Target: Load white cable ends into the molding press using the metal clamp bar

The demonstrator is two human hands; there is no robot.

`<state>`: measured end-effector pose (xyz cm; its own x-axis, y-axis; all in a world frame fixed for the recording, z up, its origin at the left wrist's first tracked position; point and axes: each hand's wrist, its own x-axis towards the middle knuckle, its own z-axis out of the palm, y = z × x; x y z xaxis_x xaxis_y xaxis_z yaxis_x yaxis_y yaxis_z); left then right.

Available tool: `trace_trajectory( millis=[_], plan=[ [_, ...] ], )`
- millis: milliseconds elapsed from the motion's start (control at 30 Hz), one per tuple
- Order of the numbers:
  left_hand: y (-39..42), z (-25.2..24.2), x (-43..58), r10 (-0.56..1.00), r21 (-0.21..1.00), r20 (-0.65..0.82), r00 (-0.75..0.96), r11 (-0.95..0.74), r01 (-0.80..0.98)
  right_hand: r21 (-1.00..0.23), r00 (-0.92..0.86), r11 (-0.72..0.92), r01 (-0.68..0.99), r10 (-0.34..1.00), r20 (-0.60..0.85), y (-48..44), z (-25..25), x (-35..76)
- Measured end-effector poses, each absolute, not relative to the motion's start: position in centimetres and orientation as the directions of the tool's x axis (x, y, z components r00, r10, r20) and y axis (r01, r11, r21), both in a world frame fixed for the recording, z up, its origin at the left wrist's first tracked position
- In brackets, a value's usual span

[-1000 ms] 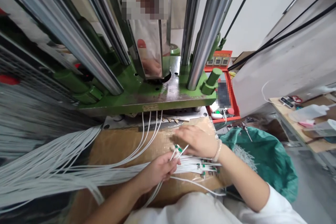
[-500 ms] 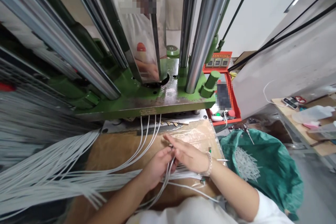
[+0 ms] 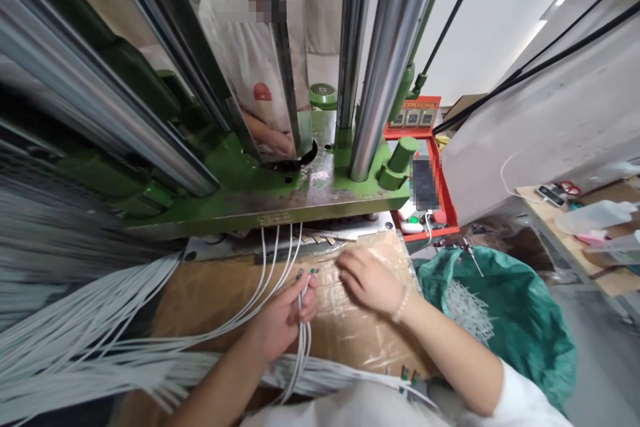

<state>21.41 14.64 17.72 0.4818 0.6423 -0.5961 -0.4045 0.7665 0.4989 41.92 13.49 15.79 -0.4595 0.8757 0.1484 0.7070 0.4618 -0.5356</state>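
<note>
My left hand (image 3: 285,320) is closed around a few white cables (image 3: 303,347). Their ends stick up past the fingertips, one dark and metallic, another a small green-tipped connector (image 3: 313,271). The lengths hang down toward my lap. To its right, my right hand (image 3: 373,280) is apart from the cables, palm down over the film-covered brown board (image 3: 345,333), with its fingers loosely bent and spread and nothing visible in them. Other white cables (image 3: 270,257) run from under the green press plate (image 3: 300,203) to the left. More connector ends (image 3: 405,377) lie by the board's near right edge.
Steel columns (image 3: 380,80) rise from the press. A thick bundle of white cables (image 3: 100,300) spreads over the left side. On the right stand a red control box (image 3: 453,203), a green sack (image 3: 535,327) holding white scraps, and a wooden table (image 3: 550,227).
My hands were together at the cable ends; now they are apart. The right hand has let go and moved right, while the left has shifted slightly left with the cables.
</note>
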Motion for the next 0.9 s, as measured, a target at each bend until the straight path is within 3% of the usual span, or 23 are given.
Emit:
trace_trajectory(
  millis=[33, 100, 233, 300, 333, 400, 433, 467, 533, 633, 767, 900],
  plan=[
    [14.8, 17.5, 21.6, 0.642, 0.521, -0.628, 0.439, 0.766, -0.376, -0.48, -0.346, 0.401, 0.78, 0.916, 0.203, 15.1, 15.4, 41.6],
    [15.1, 17.1, 21.9, 0.647, 0.553, -0.661, 0.381, 0.763, -0.336, -0.4, -0.297, 0.37, 0.838, 0.926, 0.233, 17.8, 14.6, 40.8],
    [15.4, 16.4, 22.0, 0.693, 0.657, -0.624, 0.361, 0.715, -0.237, -0.286, -0.337, 0.351, 0.892, 0.936, 0.096, 18.2, 14.6, 39.8],
    [15.4, 16.1, 21.9, 0.712, 0.731, -0.606, 0.355, 0.674, -0.104, -0.329, -0.273, 0.262, 0.907, 0.962, 0.015, 16.6, 15.4, 39.8],
    [15.3, 16.0, 21.9, 0.715, 0.76, -0.598, 0.363, 0.649, -0.025, -0.426, -0.233, 0.191, 0.884, 0.971, -0.048, 15.8, 15.7, 39.8],
    [15.2, 15.9, 22.0, 0.696, 0.787, -0.598, 0.397, 0.603, 0.128, -0.711, -0.167, -0.052, 0.701, 0.957, -0.235, 14.6, 16.0, 40.0],
    [15.1, 15.9, 22.1, 0.684, 0.79, -0.605, 0.408, 0.582, 0.195, -0.827, -0.166, -0.211, 0.521, 0.925, -0.34, 14.1, 15.9, 39.9],
    [15.1, 16.0, 22.3, 0.676, 0.789, -0.611, 0.412, 0.559, 0.253, -0.879, -0.184, -0.359, 0.313, 0.885, -0.427, 13.9, 15.6, 39.9],
    [15.1, 16.2, 22.6, 0.669, 0.792, -0.61, 0.425, 0.507, 0.339, -0.853, -0.233, -0.52, -0.039, 0.835, -0.499, 13.5, 14.8, 39.5],
    [15.2, 16.3, 23.0, 0.655, 0.824, -0.566, 0.5, 0.434, 0.365, -0.87, -0.22, -0.448, -0.205, 0.887, -0.406, 13.2, 13.6, 38.9],
    [15.2, 15.9, 23.0, 0.63, 0.826, -0.563, 0.535, 0.426, 0.368, -0.959, -0.118, -0.267, -0.091, 0.959, -0.256, 12.8, 13.3, 38.5],
    [15.2, 15.6, 22.9, 0.635, 0.822, -0.57, 0.522, 0.44, 0.362, -0.978, -0.087, -0.205, -0.022, 0.975, -0.203, 12.5, 13.4, 38.5]
  ],
)
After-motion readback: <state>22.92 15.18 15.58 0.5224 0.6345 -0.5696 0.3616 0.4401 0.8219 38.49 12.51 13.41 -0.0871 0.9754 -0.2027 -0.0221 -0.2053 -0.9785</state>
